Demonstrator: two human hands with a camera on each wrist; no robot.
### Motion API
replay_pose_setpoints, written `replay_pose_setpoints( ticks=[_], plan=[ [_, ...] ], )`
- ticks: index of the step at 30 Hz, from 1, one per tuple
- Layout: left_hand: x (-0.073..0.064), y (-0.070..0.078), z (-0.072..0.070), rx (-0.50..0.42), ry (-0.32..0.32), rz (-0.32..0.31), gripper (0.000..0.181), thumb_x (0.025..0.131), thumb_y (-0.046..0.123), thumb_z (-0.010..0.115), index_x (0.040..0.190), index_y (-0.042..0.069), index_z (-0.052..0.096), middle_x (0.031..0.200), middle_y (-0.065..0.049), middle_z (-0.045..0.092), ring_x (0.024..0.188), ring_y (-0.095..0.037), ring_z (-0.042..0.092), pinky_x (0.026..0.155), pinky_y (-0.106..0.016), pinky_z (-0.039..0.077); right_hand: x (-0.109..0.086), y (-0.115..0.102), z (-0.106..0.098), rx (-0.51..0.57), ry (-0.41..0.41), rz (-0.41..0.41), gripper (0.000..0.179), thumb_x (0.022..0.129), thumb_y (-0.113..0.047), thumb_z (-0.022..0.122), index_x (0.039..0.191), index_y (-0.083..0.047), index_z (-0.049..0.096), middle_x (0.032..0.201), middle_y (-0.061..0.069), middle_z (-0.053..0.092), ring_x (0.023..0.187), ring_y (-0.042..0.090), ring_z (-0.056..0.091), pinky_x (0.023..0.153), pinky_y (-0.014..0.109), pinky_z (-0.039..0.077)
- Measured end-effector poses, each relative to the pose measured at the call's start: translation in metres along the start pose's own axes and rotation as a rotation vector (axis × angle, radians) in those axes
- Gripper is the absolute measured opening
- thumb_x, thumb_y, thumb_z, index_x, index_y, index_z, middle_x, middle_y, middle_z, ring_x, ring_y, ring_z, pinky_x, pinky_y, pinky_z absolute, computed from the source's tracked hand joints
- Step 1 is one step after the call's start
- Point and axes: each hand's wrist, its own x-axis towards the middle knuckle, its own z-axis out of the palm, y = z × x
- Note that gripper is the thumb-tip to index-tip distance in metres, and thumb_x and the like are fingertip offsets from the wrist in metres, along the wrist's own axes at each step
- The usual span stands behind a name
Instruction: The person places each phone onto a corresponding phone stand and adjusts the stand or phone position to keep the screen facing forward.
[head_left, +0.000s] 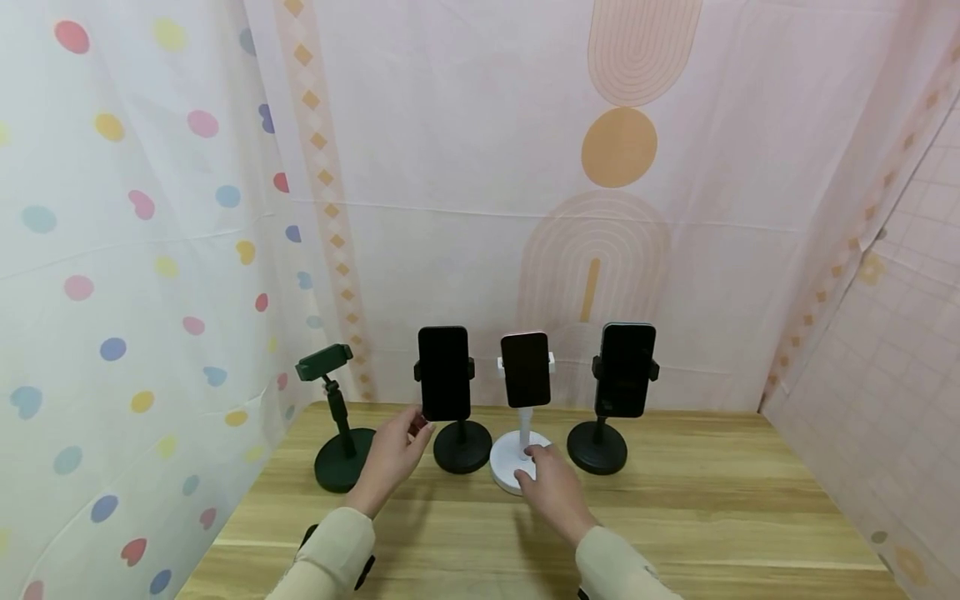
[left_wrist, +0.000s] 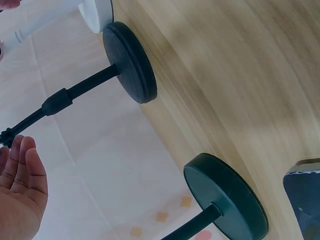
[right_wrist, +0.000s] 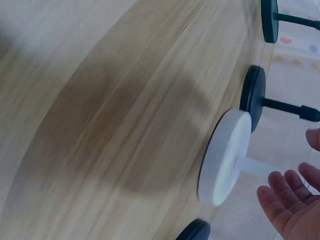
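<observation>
My left hand (head_left: 396,450) is at the lower left corner of a black-screened phone (head_left: 444,372), which stands upright in a black phone stand (head_left: 462,447). In the left wrist view the fingers (left_wrist: 22,172) of that hand are loosely bent beside the stand's dark pole (left_wrist: 57,101). My right hand (head_left: 553,487) is over the front of a white phone stand (head_left: 510,461), thumb and fingers apart near its post. A smaller phone (head_left: 526,369) sits in that stand's clamp. In the right wrist view, relaxed fingers (right_wrist: 282,192) are beside the white post (right_wrist: 257,166).
At the left stands a dark green phone stand (head_left: 341,461) with its holder (head_left: 324,362) tilted and no phone in it. A second black stand (head_left: 597,448), at the right, carries another phone (head_left: 625,369). All stand on a wooden table (head_left: 697,517) before a patterned curtain (head_left: 450,167).
</observation>
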Motion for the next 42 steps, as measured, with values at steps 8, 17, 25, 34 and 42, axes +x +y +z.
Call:
replay_pose_setpoints(
  ticks=[8, 17, 25, 34, 42],
  plan=[
    [-0.004, -0.003, 0.001, 0.058, -0.039, 0.022, 0.006, 0.096, 0.010, 0.066, 0.100, 0.006, 0.065, 0.083, 0.001, 0.063, 0.072, -0.011, 0.057, 0.066, -0.033, 0.050, -0.006, 0.019, -0.008, -0.054, -0.045, 0.058, 0.036, 0.087, -0.018, 0.076, 0.114, 0.005, 0.067, 0.110, 0.023, 0.061, 0.093, 0.034, 0.065, 0.079, 0.047, 0.054],
    [-0.015, -0.009, -0.002, 0.152, -0.133, 0.003, 0.025, 0.096, 0.016, 0.067, 0.117, 0.003, 0.067, 0.103, -0.011, 0.065, 0.092, -0.025, 0.063, 0.079, -0.045, 0.053, -0.015, 0.038, -0.010, -0.060, -0.066, 0.066, 0.040, 0.086, -0.020, 0.077, 0.113, 0.007, 0.066, 0.108, 0.025, 0.061, 0.095, 0.038, 0.065, 0.082, 0.049, 0.054],
    [-0.026, -0.011, -0.008, 0.363, -0.200, -0.016, 0.024, 0.093, 0.025, 0.071, 0.108, 0.007, 0.072, 0.111, -0.016, 0.065, 0.095, -0.033, 0.064, 0.079, -0.050, 0.053, -0.023, 0.047, -0.016, -0.082, -0.104, 0.093, 0.040, 0.087, -0.023, 0.075, 0.114, 0.006, 0.067, 0.109, 0.023, 0.061, 0.098, 0.038, 0.064, 0.084, 0.052, 0.052],
    [-0.030, -0.017, -0.020, 0.457, -0.279, -0.076, 0.014, 0.091, 0.025, 0.073, 0.089, 0.011, 0.074, 0.088, -0.005, 0.066, 0.074, -0.020, 0.060, 0.061, -0.041, 0.050, -0.039, 0.059, -0.034, -0.103, -0.152, 0.092, 0.049, 0.085, -0.032, 0.078, 0.114, 0.006, 0.067, 0.121, 0.027, 0.061, 0.115, 0.047, 0.055, 0.096, 0.057, 0.044],
    [-0.028, -0.025, -0.024, 0.500, -0.367, -0.217, 0.025, 0.091, 0.031, 0.072, 0.074, 0.014, 0.066, 0.071, -0.001, 0.059, 0.062, -0.019, 0.055, 0.056, -0.041, 0.045, -0.056, 0.062, -0.046, -0.212, -0.250, 0.133, 0.056, 0.080, -0.041, 0.081, 0.111, 0.004, 0.068, 0.114, 0.025, 0.062, 0.107, 0.043, 0.058, 0.090, 0.058, 0.046]
  ],
)
